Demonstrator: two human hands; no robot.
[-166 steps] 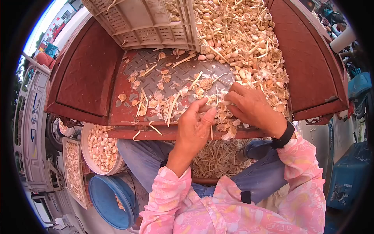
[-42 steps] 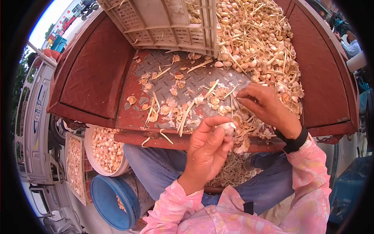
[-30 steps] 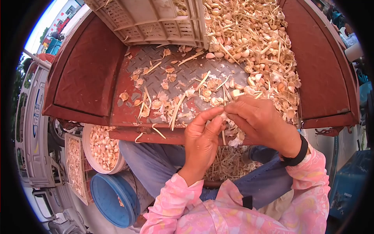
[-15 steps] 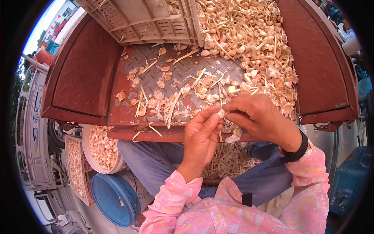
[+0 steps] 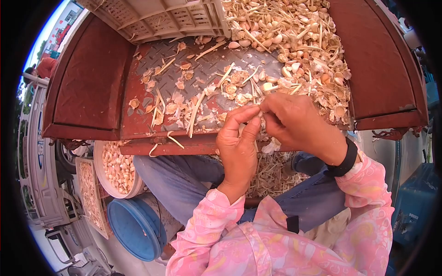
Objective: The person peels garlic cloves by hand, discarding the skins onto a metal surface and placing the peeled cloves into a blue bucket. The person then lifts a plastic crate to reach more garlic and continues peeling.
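Observation:
My left hand (image 5: 238, 149) and my right hand (image 5: 299, 126) meet at the front edge of the metal tray (image 5: 103, 133). Both are closed, thumb and fingertips pinching a small pale piece of garlic (image 5: 261, 114) between them. Fingers cover most of it, so its shape is hard to make out. Just beyond my fingertips lie loose garlic cloves (image 5: 286, 72), dry stalks and papery skins. A big heap of garlic cloves and husks (image 5: 299, 34) fills the tray's right side.
A pale plastic crate (image 5: 161, 23) stands tilted at the tray's back left. To my left are a white bucket of cloves (image 5: 120, 168), a blue bucket (image 5: 131, 230) and a shallow crate of garlic (image 5: 91, 195). Husks (image 5: 274, 177) lie between my legs.
The view has shifted slightly, so the tray sits higher and further left. My fingers now cover more of the garlic, and my right hand has turned with its knuckles further over it.

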